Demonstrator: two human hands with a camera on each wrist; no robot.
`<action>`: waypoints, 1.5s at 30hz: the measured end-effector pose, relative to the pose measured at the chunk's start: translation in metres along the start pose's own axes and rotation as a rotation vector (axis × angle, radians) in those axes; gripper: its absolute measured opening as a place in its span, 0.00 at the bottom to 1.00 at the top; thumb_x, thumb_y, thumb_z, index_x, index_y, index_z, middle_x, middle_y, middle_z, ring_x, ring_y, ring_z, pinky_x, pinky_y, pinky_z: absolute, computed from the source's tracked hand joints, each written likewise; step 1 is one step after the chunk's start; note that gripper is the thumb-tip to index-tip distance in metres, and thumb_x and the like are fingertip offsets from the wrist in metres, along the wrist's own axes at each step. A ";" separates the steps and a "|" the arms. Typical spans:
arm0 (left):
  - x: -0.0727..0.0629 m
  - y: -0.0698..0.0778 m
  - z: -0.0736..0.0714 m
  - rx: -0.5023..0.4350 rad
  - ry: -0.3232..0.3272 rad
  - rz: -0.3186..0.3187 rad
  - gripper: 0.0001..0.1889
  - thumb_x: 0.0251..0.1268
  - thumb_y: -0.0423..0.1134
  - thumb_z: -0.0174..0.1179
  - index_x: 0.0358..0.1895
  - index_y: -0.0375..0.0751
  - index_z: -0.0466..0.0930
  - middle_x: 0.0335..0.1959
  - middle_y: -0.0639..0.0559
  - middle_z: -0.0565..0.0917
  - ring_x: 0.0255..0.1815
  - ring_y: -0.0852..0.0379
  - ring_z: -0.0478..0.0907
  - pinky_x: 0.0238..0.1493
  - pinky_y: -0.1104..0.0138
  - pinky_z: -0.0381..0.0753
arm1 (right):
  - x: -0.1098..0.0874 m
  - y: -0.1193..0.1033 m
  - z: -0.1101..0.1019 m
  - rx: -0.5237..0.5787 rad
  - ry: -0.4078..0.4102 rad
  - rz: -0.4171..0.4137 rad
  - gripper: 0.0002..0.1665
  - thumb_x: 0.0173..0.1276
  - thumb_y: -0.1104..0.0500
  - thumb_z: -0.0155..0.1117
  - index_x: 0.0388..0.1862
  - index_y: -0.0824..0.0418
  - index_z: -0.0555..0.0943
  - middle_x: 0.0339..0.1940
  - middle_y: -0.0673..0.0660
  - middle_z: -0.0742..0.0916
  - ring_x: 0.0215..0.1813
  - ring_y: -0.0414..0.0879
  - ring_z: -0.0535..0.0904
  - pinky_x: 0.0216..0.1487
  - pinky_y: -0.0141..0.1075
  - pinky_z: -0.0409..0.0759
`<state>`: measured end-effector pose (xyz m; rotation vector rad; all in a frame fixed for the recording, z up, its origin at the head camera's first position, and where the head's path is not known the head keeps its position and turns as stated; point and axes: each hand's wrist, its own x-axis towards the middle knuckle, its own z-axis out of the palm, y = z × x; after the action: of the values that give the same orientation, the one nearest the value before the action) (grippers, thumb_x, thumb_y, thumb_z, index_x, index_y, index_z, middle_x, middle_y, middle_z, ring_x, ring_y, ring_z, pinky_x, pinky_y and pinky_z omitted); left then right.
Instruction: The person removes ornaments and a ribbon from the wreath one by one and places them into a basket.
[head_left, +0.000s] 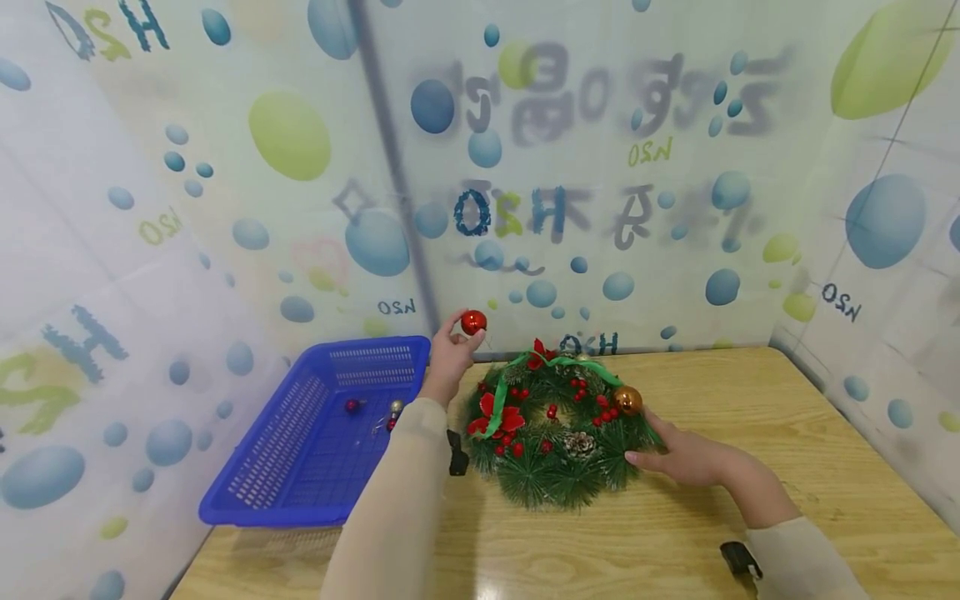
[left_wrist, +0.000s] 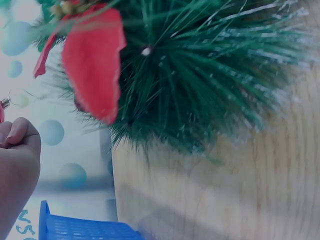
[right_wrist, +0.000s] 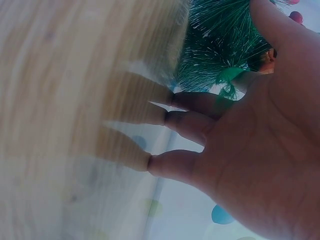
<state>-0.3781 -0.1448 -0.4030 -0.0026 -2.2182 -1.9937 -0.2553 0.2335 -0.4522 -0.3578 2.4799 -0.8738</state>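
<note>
My left hand [head_left: 450,360] pinches a shiny red Christmas ball [head_left: 473,322] between thumb and fingers, raised beyond the left back edge of a green wreath [head_left: 528,479]. The wreath lies on the table with red flowers [head_left: 504,417], berries, pine cones and a green ribbon [head_left: 498,398]. At its right side sits a gold ball [head_left: 627,400]. My right hand [head_left: 686,457] rests at that side, thumb over the needles. In the right wrist view its fingers [right_wrist: 175,164] stretch out with their tips on the tabletop. The left wrist view shows the red ball only at its edge.
A blue plastic basket [head_left: 255,508] stands on the left of the wooden table [head_left: 750,400]. Inside it lie a dark red ball [head_left: 352,406] and a few small ornaments [head_left: 395,408]. A patterned curtain [head_left: 525,208] rises behind the table and at both sides.
</note>
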 end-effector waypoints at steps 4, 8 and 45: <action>0.003 0.002 -0.005 -0.007 0.016 -0.024 0.34 0.76 0.38 0.67 0.82 0.52 0.67 0.28 0.57 0.73 0.20 0.64 0.64 0.26 0.71 0.69 | -0.001 0.000 0.000 -0.002 -0.001 0.004 0.67 0.78 0.29 0.58 0.88 0.68 0.34 0.85 0.81 0.46 0.82 0.84 0.49 0.75 0.77 0.58; 0.007 0.005 -0.013 0.016 0.021 -0.028 0.34 0.76 0.40 0.67 0.82 0.54 0.67 0.27 0.57 0.74 0.20 0.63 0.65 0.26 0.71 0.72 | -0.001 0.000 0.000 -0.005 -0.001 -0.001 0.67 0.78 0.29 0.58 0.88 0.68 0.34 0.85 0.81 0.47 0.82 0.84 0.50 0.75 0.77 0.58; -0.025 0.060 -0.228 0.580 -0.145 0.054 0.37 0.83 0.47 0.58 0.88 0.54 0.53 0.62 0.35 0.83 0.58 0.48 0.82 0.60 0.58 0.82 | -0.003 -0.006 -0.001 0.011 -0.012 -0.013 0.67 0.79 0.31 0.57 0.88 0.69 0.32 0.85 0.81 0.44 0.82 0.83 0.48 0.75 0.76 0.58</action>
<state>-0.3204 -0.3608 -0.3243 -0.1389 -2.7689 -1.2942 -0.2528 0.2305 -0.4471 -0.3751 2.4632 -0.8881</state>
